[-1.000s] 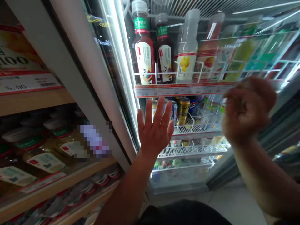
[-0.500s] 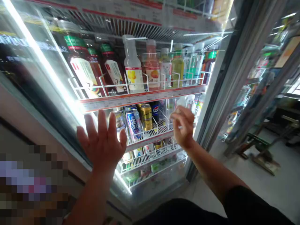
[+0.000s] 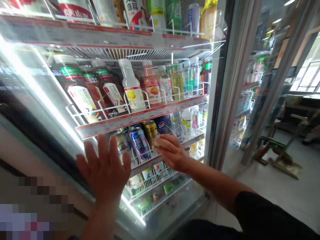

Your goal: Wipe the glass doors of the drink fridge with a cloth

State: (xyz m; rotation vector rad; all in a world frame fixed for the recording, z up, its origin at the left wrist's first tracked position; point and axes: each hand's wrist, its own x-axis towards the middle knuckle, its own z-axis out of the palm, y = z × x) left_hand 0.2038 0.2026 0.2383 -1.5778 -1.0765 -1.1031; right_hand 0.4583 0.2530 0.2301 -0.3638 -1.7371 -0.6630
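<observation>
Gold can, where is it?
In the head view, the gold can is near centre, between a blue can and a Pepsi drink, above and left of the right hand.

Mid-frame, cans [image 3: 139, 143] stand on a shelf [image 3: 147, 163] below a row of bottles [image 3: 133, 93]. In front are the left hand [image 3: 103, 165], lower left, and right hand [image 3: 172, 152], near centre.

A pale floor [image 3: 271, 196] lies below a bright, seemingly barred window [image 3: 308, 71].

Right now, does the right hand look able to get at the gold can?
Probably not: although the right hand appears in front of the gold can, what looks like a closed glass door seems to stand between them; I cannot be certain.
</observation>
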